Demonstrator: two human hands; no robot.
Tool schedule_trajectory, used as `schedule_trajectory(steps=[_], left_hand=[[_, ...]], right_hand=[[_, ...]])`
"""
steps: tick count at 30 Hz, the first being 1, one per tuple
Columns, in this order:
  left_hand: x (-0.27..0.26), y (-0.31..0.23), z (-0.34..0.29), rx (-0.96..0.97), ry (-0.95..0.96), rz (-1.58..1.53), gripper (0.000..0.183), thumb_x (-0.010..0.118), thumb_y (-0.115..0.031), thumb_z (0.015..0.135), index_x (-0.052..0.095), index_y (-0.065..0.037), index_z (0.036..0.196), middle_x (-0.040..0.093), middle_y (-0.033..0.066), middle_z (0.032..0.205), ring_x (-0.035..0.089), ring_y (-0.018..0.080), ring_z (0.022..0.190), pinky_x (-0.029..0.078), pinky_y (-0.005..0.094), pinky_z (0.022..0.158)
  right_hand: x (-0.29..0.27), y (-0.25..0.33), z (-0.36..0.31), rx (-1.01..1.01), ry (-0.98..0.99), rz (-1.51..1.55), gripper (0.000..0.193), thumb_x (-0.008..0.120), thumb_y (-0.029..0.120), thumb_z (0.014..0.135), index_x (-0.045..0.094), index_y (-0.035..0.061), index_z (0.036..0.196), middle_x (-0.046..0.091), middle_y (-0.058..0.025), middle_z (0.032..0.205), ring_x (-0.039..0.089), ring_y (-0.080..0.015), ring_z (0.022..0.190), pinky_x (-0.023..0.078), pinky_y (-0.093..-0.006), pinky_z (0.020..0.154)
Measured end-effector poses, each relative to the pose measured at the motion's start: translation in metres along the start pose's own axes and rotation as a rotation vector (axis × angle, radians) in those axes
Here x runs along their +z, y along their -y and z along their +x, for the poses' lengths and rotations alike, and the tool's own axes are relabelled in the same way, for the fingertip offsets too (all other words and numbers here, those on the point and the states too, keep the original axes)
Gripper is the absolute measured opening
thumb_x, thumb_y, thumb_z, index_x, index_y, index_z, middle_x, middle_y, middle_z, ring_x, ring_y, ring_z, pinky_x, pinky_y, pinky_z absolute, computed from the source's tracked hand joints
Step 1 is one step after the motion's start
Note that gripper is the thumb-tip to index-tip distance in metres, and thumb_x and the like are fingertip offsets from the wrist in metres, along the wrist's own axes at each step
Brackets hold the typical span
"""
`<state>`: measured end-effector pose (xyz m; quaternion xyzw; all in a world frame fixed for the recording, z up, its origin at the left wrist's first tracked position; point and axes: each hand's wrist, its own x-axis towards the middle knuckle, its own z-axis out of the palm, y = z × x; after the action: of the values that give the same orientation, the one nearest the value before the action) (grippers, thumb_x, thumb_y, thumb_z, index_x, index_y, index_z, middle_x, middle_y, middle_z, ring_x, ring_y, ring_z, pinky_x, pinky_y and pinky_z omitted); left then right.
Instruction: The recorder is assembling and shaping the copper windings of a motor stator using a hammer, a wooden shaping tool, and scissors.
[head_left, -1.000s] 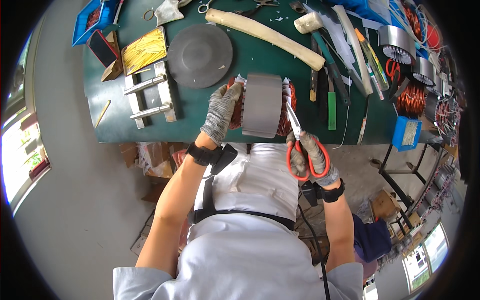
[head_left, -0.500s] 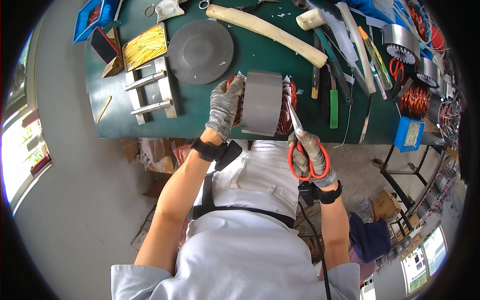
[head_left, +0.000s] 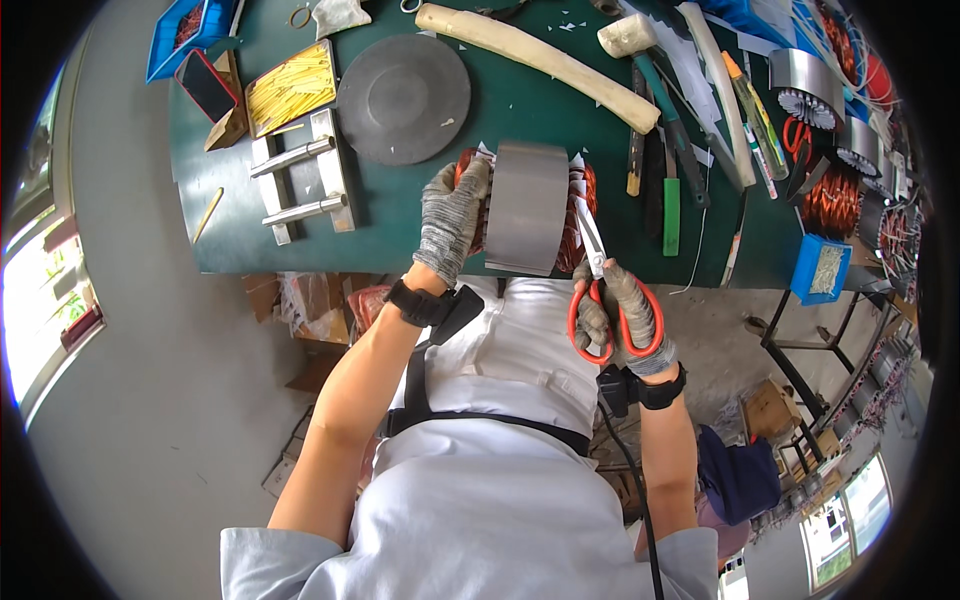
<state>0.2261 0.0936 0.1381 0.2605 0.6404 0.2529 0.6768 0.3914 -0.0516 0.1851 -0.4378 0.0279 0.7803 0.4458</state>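
With the motor stator as the hub and twelve pointing away from the wearer, the stator lies on its side at the near edge of the green workbench, its axis running from nine to three. The left hand, in a grey knit glove, sits at nine, fingers pointing toward twelve and closed around the stator's copper-wound end. Its forearm slants back toward seven, elbow bent outward, with a black strap at the wrist.

The right hand, gloved alike, is between four and five, just past the bench edge. It grips red-handled scissors with gloved digits in and around the spread loops; the exact finger placement is partly hidden. The blades point toward eleven, at the copper winding on the three o'clock end, beside white insulation tabs; whether the tips touch them cannot be told. The right forearm drops almost straight toward six.

A grey disc lies at ten, a curved pale stick at twelve, a mallet at one, and a green-handled tool at three.
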Motion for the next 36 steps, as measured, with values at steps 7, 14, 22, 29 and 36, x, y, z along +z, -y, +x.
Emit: schedule_trajectory(steps=[7,14,22,29,36], left_hand=[[-0.005,0.005,-0.001,0.053,0.075,-0.02,0.026,0.062,-0.029,0.084,0.058,-0.004,0.092,0.056,-0.0021,0.072,0.051,0.0043,0.057,0.044,0.0203,0.051],[-0.009,0.006,-0.004,0.05,0.08,0.057,0.03,0.06,-0.032,0.085,0.057,-0.004,0.094,0.054,-0.0023,0.065,0.049,0.0043,0.046,0.04,0.0182,0.039],[-0.011,0.013,-0.013,0.054,0.087,0.005,0.028,0.058,-0.032,0.086,0.057,-0.005,0.093,0.053,-0.0028,0.063,0.049,0.0044,0.045,0.04,0.0188,0.039],[-0.009,0.018,-0.015,-0.036,0.013,-0.057,0.025,0.062,-0.026,0.084,0.06,-0.003,0.094,0.059,-0.0007,0.073,0.055,0.0053,0.06,0.046,0.0193,0.053],[0.005,-0.007,0.012,0.054,0.071,-0.067,0.026,0.062,-0.025,0.082,0.061,-0.001,0.09,0.057,-0.0017,0.071,0.052,0.0045,0.056,0.044,0.0199,0.05]], right_hand=[[-0.001,0.002,-0.005,0.072,-0.001,0.035,0.04,0.048,0.045,0.089,0.051,0.0049,0.086,0.036,0.0031,0.046,0.032,-0.0059,0.035,0.032,-0.0213,0.036],[0.01,0.01,-0.007,0.091,-0.046,0.039,0.038,0.048,0.044,0.089,0.052,0.0056,0.086,0.034,0.0045,0.046,0.03,-0.005,0.034,0.03,-0.0205,0.035],[0.001,-0.005,-0.017,0.08,-0.073,-0.052,0.039,0.047,0.043,0.09,0.05,0.0042,0.087,0.038,0.0039,0.046,0.034,-0.005,0.032,0.031,-0.0186,0.032],[-0.006,-0.021,-0.012,0.115,0.025,-0.055,0.045,0.048,0.05,0.088,0.052,0.0055,0.087,0.038,0.0011,0.045,0.037,-0.0085,0.035,0.031,-0.0207,0.035],[-0.008,-0.016,0.012,-0.051,0.058,0.005,0.04,0.048,0.042,0.09,0.051,0.0027,0.09,0.042,-0.0003,0.045,0.041,-0.0092,0.036,0.034,-0.0202,0.037]])
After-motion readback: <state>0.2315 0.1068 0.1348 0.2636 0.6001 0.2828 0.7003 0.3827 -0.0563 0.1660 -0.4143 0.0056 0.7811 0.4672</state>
